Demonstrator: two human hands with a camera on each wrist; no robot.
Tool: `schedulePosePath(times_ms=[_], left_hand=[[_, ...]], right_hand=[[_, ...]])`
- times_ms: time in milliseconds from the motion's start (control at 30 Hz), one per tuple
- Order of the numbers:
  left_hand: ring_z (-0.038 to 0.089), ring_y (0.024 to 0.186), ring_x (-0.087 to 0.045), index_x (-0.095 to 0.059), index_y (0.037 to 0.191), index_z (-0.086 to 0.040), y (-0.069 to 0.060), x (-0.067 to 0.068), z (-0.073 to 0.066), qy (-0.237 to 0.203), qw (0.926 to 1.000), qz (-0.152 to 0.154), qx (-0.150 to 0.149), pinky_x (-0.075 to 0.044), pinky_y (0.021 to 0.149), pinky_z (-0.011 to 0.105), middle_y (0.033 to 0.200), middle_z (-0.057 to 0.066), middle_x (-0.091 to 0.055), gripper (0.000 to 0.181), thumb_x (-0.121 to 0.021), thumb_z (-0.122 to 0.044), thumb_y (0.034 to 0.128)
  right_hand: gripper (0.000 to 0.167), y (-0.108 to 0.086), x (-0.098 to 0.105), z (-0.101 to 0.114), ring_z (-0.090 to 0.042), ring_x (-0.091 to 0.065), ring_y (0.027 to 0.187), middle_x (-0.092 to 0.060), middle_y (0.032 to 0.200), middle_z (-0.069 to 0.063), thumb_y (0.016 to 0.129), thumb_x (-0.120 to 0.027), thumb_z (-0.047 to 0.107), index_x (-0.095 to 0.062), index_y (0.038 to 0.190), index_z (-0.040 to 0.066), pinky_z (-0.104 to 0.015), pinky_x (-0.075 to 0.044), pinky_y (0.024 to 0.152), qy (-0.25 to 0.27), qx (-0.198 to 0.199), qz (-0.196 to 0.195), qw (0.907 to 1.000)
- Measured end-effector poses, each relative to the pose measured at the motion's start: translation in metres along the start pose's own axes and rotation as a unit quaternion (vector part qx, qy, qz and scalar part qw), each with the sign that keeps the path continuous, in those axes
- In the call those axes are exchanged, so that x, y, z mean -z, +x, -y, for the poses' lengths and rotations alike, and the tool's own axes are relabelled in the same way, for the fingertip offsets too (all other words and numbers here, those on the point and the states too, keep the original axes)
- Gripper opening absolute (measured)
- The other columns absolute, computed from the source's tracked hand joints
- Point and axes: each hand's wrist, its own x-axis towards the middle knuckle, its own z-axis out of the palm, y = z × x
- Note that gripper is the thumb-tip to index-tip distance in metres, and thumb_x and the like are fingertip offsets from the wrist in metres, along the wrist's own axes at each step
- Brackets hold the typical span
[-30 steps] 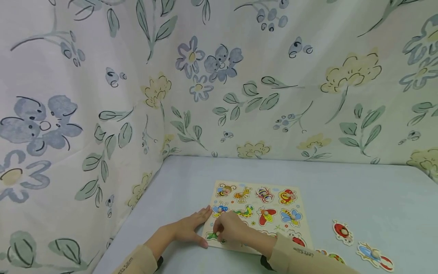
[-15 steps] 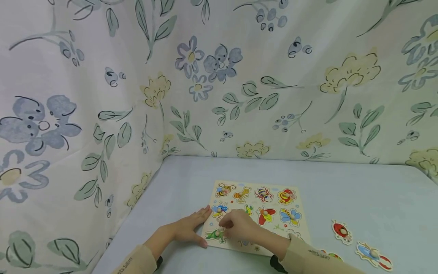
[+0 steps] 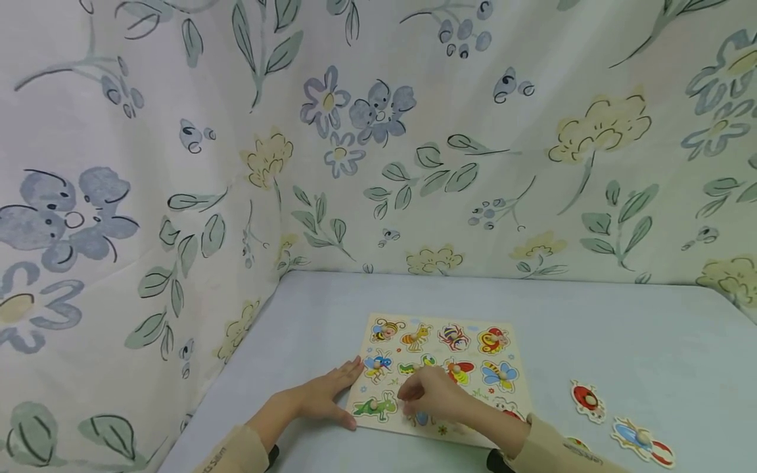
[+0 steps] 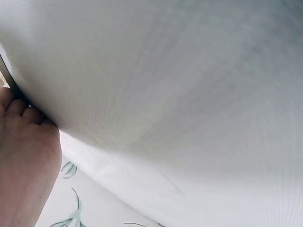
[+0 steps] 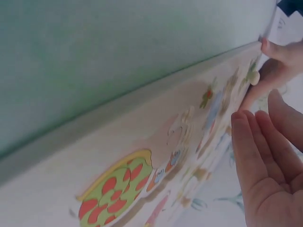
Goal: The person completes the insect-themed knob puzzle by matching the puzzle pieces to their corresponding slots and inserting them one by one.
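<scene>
A wooden peg puzzle board (image 3: 436,338) with insect pieces lies on the table. My left hand (image 3: 322,397) rests at its left edge, fingers extended and thumb by the near corner. Beside that corner, a green grasshopper piece (image 3: 375,406) sits in the board with its knob up. Just right of it, my right hand (image 3: 437,394) hovers over the near row, covering part of the pictures there. In the right wrist view that hand's fingers (image 5: 251,156) look fairly straight, holding nothing. A snail picture with a red-spotted green shell (image 5: 113,194) shows on the board there.
Loose pieces lie right of the board: a red ladybug (image 3: 587,399), a blue-winged beetle (image 3: 641,440) and a green-and-red piece (image 3: 578,445) partly hidden by my right sleeve. A floral curtain (image 3: 378,164) hangs behind and left of the table.
My right hand has let go of the grasshopper's knob and drawn away to the right, uncovering the whole piece. The left hand stays at the board's edge.
</scene>
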Motion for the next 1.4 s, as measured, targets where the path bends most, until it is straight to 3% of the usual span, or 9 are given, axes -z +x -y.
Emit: schedulePosePath(times_ms=[233, 533, 1033, 1400], left_hand=[[0.031, 0.148, -0.012, -0.019, 0.155, -0.007, 0.001, -0.003, 0.003, 0.01, 0.9999, -0.002, 0.005, -0.015, 0.117, 0.052, 0.162, 0.007, -0.009, 0.106, -0.076, -0.05, 0.0771], [0.031, 0.147, -0.012, -0.019, 0.155, -0.008, 0.001, -0.001, 0.001, 0.01, 0.9999, -0.002, -0.001, -0.015, 0.117, 0.053, 0.162, 0.008, -0.009, 0.105, -0.076, -0.05, 0.0772], [0.03, 0.147, -0.013, -0.019, 0.155, -0.007, 0.0, 0.0, 0.0, 0.018, 0.9998, 0.0, 0.001, -0.016, 0.117, 0.052, 0.162, 0.009, -0.01, 0.104, -0.075, -0.05, 0.0784], [0.03, 0.148, -0.012, -0.02, 0.155, -0.006, 0.0, 0.0, -0.001, 0.01, 1.0, 0.001, 0.001, -0.015, 0.117, 0.051, 0.162, 0.009, -0.01, 0.104, -0.076, -0.048, 0.0779]], right_hand=[[0.013, -0.014, 0.015, -0.004, -0.017, -0.067, 0.077, -0.072, 0.088, -0.009, 0.081, -0.076, 0.001, -0.074, 0.093, -0.002, -0.022, -0.055, 0.067, 0.031, -0.008, 0.002, 0.9995], [0.015, -0.037, 0.038, -0.021, -0.014, -0.068, 0.077, -0.072, 0.087, -0.011, 0.08, -0.076, 0.002, -0.072, 0.093, -0.005, -0.021, -0.055, 0.067, 0.03, -0.005, -0.007, 0.9995], [0.02, -0.081, 0.069, -0.044, -0.011, -0.068, 0.08, -0.072, 0.092, -0.011, 0.082, -0.077, 0.009, -0.072, 0.096, -0.004, -0.021, -0.055, 0.067, 0.021, -0.047, -0.03, 0.9982], [0.023, -0.106, 0.092, -0.049, -0.01, -0.068, 0.081, -0.072, 0.095, -0.014, 0.085, -0.074, 0.009, -0.07, 0.1, -0.007, -0.021, -0.055, 0.067, 0.014, -0.08, -0.044, 0.9957]])
